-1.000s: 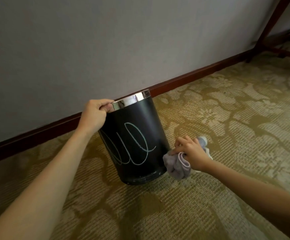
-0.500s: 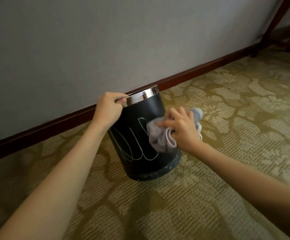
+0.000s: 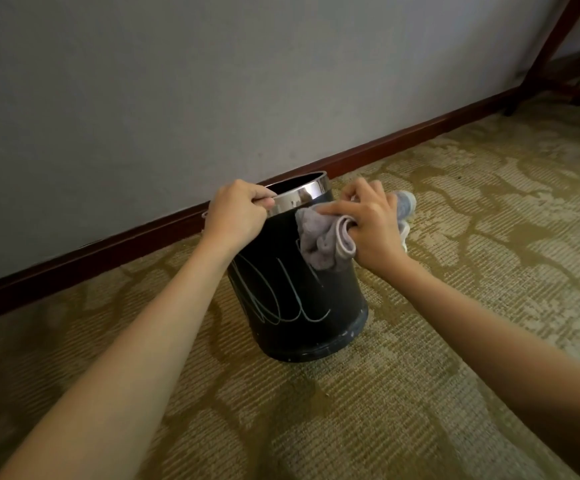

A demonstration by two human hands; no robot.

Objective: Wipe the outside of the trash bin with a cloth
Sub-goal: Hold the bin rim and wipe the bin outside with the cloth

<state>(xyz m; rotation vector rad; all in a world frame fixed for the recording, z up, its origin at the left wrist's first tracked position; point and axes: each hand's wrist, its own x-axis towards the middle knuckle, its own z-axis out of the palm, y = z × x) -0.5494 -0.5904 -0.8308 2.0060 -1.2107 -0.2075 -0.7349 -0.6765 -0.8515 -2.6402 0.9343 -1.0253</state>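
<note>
Grey cloth [image 3: 323, 242] on bin [image 3: 302, 306], r hand [image 3: 371, 223]

A thick olive-and-beige carpet with a large leafy woven pattern [image 3: 455, 237] covers the whole floor. Along its far edge runs a dark reddish-brown wooden skirting board [image 3: 403, 142], slanting upward toward the right, and above that board rises a plain pale grey wall [image 3: 212, 81]. At the right end of the skirting board, dark reddish-brown wooden furniture legs [image 3: 555, 43] stand on the carpet, one slanting and joined to a low rail.
</note>
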